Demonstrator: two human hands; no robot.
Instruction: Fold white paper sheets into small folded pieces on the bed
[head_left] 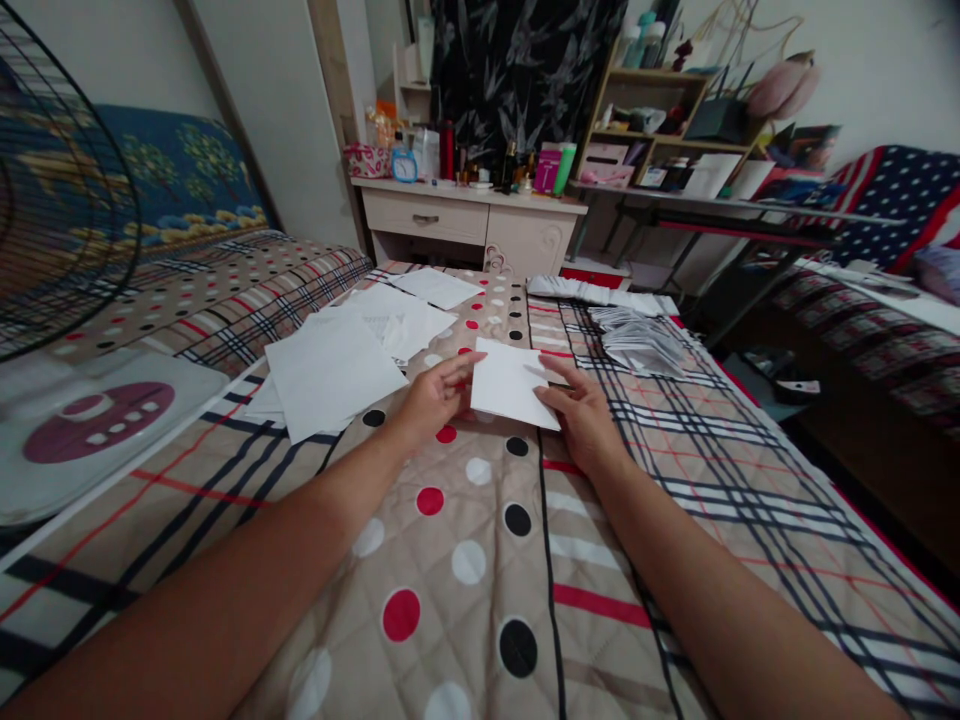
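I worry most about the loose edges of the white folded paper (pixel 514 385). If my two hands push inward unevenly, it could buckle or skew, and the layers might slide out of line. A quilted bed (pixel 442 530) gives soft backing, so pressing hard in one spot could crease the paper where it sinks. A wide sweep of my left forearm could also drag the loose white sheets (pixel 330 370) out of their overlapping spread, and a draught could lift them, since nothing visible weighs down the top one.

The folded paper lies between my hands, its broad face turned up toward me. My left hand (pixel 431 405) is at its left side, fingers partly spread, the tips reaching the upper left corner; I cannot tell whether the thumb pinches it or merely supports it. My right hand (pixel 589 415) has its fingers curved and slightly parted, with thumb and forefinger closed over the right edge, in what I judge a light hold. Beyond that hand, to the right, sits a loose pile of folded papers (pixel 641 342), clear of my fingers, near a pale crumpled strip (pixel 592 290).
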